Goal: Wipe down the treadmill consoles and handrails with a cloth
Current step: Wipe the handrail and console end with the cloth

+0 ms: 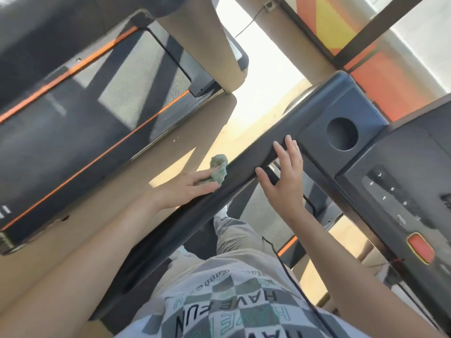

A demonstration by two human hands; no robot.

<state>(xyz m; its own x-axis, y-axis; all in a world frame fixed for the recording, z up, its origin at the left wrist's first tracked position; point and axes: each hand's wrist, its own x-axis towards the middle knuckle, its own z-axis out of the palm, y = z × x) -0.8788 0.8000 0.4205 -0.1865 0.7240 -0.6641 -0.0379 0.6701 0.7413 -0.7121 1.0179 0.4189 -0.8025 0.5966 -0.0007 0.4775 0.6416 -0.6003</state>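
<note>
A dark treadmill handrail (239, 174) runs diagonally from lower left to the console. My left hand (188, 189) presses a crumpled green cloth (218, 168) against the outer side of the rail, its fingers lying fairly straight over the cloth. My right hand (283, 176) rests on the inner side of the same rail, fingers spread and straight, thumb hooked under the rail's edge. The console (400, 196) at right has small buttons and a red stop key (421, 247). A round cup holder (341, 134) sits in the console's corner.
A neighbouring treadmill (85, 113) with a black belt and orange side stripes lies at left across a strip of tan floor (170, 152). A black cord (288, 276) hangs down near my shirt. Orange and yellow wall panels (380, 76) stand behind the console.
</note>
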